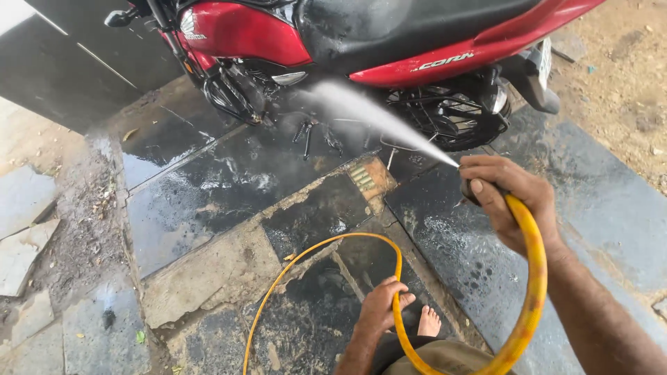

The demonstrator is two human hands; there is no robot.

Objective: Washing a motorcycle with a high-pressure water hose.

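Step in hand, by my read: rinsing the motorcycle, mid-body pass.

Your right hand is at the hose end, fingers clamped around it, thumb pressed over the outlet. That pinch gives you the narrow spray. The jet runs up and left from your hand and hits low on the bike, around the engine area below the seat and red tank.

Your left hand is lower down, fingers closed on the hose where it loops in front of you. It sits just above your bare foot.

Hose path: yellow, comes off the right hand, curves down past your right forearm, sweeps through the bottom of the view, passes through the left hand, then arcs over the wet floor and drops out of frame at the bottom.

Bike position: parked across the top of the view, rear wheel to the right, well apart from both hands. Only the spray reaches it.

Floor is dark stone slabs, wet, with standing water and mud at the joints. Dry dirt at the far right.

Next move, as I judge it:
- Keep the thumb seal steady, or the jet fans out and loses reach.
- Sweep toward the rear wheel or tank with the wrist, not the whole arm.
- Feed slack with the left hand so the loop doesn't drag.
- Mind your footing; 1 bare foot on wet slab beside a loose loop is a slip or snag risk.
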